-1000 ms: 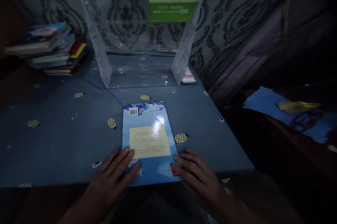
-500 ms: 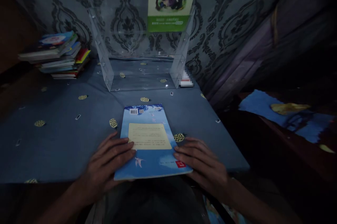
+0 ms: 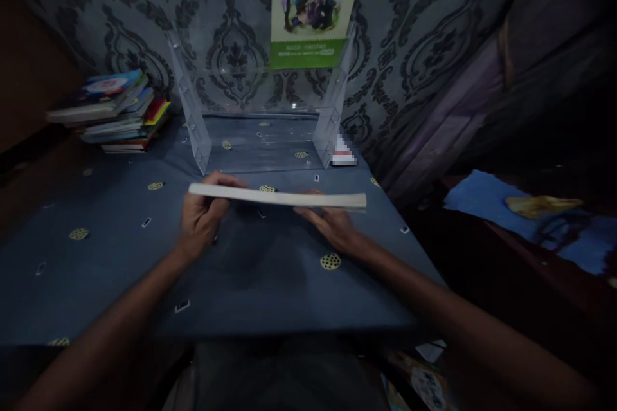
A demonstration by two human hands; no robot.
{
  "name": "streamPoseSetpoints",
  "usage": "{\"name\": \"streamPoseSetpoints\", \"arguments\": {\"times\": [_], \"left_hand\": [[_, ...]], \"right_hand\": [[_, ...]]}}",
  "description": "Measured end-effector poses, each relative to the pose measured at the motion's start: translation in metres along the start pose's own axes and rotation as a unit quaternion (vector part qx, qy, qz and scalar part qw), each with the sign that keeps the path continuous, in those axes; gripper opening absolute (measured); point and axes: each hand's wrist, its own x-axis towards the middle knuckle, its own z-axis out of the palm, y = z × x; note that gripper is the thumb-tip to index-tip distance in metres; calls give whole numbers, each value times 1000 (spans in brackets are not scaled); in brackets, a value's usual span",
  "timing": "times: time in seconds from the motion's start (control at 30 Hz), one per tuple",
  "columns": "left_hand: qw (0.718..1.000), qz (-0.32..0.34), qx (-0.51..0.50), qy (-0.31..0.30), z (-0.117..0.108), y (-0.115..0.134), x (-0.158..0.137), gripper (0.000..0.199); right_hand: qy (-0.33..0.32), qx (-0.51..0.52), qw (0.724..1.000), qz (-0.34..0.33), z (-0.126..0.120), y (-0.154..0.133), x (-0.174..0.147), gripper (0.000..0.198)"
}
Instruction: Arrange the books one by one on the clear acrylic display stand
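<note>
A book [image 3: 277, 197] is held up above the table, edge-on to me, so only a long pale edge of it shows and its covers are hidden. My left hand [image 3: 202, 208] grips its left end, thumb below and fingers behind. Toward its right part, my right hand [image 3: 332, 221] holds it from underneath, partly hidden by the book. Just beyond the book stands a clear acrylic rack [image 3: 200, 152] with stepped side panels.
A pile of books [image 3: 113, 112] lies at the back left of the patterned blue tablecloth [image 3: 120, 269]. A green and cream poster [image 3: 315, 6] hangs on the wall behind the rack. To the right, a blue cloth [image 3: 477, 195] lies on a lower dark surface.
The book was lying flat near the front edge under both hands. Now it is lifted, turned edge-on and carried forward toward the rack, with both hands around it.
</note>
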Motion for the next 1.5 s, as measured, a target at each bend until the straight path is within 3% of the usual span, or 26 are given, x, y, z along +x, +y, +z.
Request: {"name": "streamPoseSetpoints", "arguments": {"times": [0.1,0.27,0.43,0.53,0.67,0.8,0.97,1.03,1.13,1.27,1.37,1.43,1.5], "left_hand": [[998,-55,22,29,8,-30,9,46],[993,-117,25,-20,12,-59,13,45],[996,-62,52,28,8,-38,13,39],[995,-86,19,39,9,-22,4,36],[973,-211,-89,9,15,-17,-18,49],[932,-340,-113,-49,14,-26,-34,69],[904,-401,-91,-118,5,-38,-30,75],[897,-409,-32,-166,0,-40,-25,68],[889,-349,176,-238,-7,-39,-16,41],[857,-162,428,-237,-9,-39,-3,22],[851,-61,473,-221,-2,-46,5,23],[855,-24,469,-220,4,-53,8,24],[859,-10,461,-221,8,-62,8,25]], "right_hand": [[-27,-3,998,52,7,12,7,33],[0,4,997,74,11,17,12,43],[5,47,997,67,6,-3,10,37],[0,148,982,113,4,-22,1,28],[-29,266,938,219,5,-39,-25,47],[-64,253,923,284,7,-42,-42,52],[-113,247,897,350,5,-36,-34,52],[-135,246,886,368,4,-34,-29,52],[-165,236,881,377,4,-30,-26,50],[-183,212,884,374,1,-26,-27,42],[-197,119,915,332,-10,-22,-24,31],[-155,-14,952,264,-18,-21,-18,23],[-97,-130,969,186,-20,-21,-8,17]]}}
